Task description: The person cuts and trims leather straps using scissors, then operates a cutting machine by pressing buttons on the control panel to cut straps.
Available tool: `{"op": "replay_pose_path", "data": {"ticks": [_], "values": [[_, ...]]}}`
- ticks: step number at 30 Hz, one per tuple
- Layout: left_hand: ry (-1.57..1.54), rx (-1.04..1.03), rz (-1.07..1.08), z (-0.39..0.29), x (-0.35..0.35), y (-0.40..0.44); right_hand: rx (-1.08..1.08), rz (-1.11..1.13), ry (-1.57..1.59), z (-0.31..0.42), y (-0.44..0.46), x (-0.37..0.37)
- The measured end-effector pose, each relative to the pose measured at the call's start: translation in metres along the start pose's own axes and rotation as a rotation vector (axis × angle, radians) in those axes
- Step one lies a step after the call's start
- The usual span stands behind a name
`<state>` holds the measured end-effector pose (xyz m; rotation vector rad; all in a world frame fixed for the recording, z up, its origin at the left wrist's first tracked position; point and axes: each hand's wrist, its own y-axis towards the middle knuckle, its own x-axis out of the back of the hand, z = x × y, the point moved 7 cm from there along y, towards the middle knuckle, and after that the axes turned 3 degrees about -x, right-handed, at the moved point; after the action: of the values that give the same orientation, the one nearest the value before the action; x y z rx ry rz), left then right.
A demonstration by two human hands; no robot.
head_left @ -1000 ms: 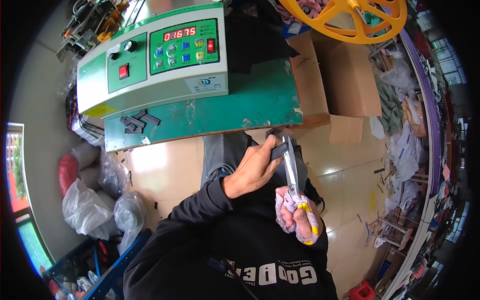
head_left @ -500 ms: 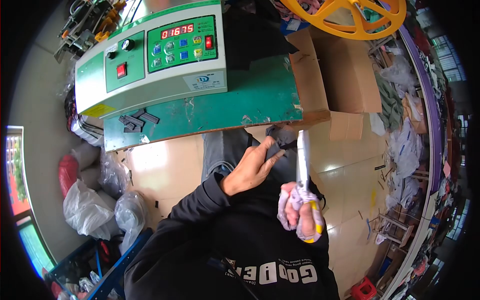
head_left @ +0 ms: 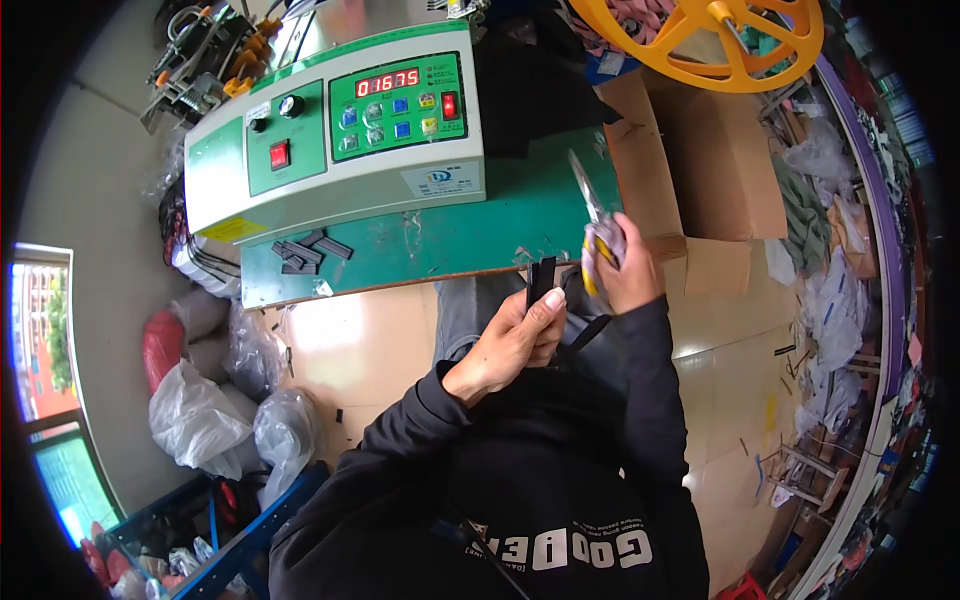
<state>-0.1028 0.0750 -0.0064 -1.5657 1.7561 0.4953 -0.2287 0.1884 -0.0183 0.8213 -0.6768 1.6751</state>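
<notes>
Strip is looking light, pliable, suiting a pinch near its end. Curled left hand is pinching it; curled right hand is gripping scissors.

Two hands, one pair scissors, one machine, one worktop, one wheel, several black strips, uncountable from where I stand.

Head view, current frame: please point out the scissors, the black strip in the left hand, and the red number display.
Scissors (head_left: 592, 203): head view, on the metal blades toward the handles.
Black strip (head_left: 542, 280): head view, on its exposed upper length.
Red number display (head_left: 387, 82): head view, on its middle digits.
</notes>
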Motion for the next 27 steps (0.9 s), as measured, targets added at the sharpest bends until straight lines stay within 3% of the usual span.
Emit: {"op": "replay_pose_path", "data": {"ticks": [2,5,9,11,12,14,19,20,24,27], "values": [[-0.031,-0.001,-0.02,-0.002,0.0,-0.002,0.048,-0.008,0.026,0.007,0.016,-0.012],[-0.05,0.003,-0.037,-0.007,0.0,-0.005,0.055,0.072,-0.174,0.031,0.025,-0.022],[-0.147,-0.02,-0.017,-0.013,-0.003,-0.007,0.449,-0.158,-0.306,0.065,0.016,-0.017],[-0.17,-0.021,-0.017,-0.015,-0.003,-0.008,0.402,-0.019,-0.014,0.067,0.0,-0.008],[-0.196,-0.024,-0.017,-0.016,-0.003,-0.008,0.404,-0.02,-0.013,0.067,-0.011,-0.005],[-0.244,-0.028,-0.018,-0.018,-0.003,-0.009,0.106,0.459,0.73,0.051,-0.036,-0.022],[-0.316,-0.053,0.022,-0.021,-0.008,-0.005,0.156,0.887,1.212,0.066,-0.105,-0.033],[-0.31,-0.049,0.027,-0.021,-0.009,-0.005,0.159,0.878,1.216,0.067,-0.108,-0.032],[-0.245,-0.067,-0.014,-0.024,-0.012,0.0,0.24,0.792,0.629,0.066,-0.116,-0.032],[-0.215,-0.091,-0.035,-0.027,-0.014,0.002,0.252,0.65,0.617,0.064,-0.117,-0.029]]}}
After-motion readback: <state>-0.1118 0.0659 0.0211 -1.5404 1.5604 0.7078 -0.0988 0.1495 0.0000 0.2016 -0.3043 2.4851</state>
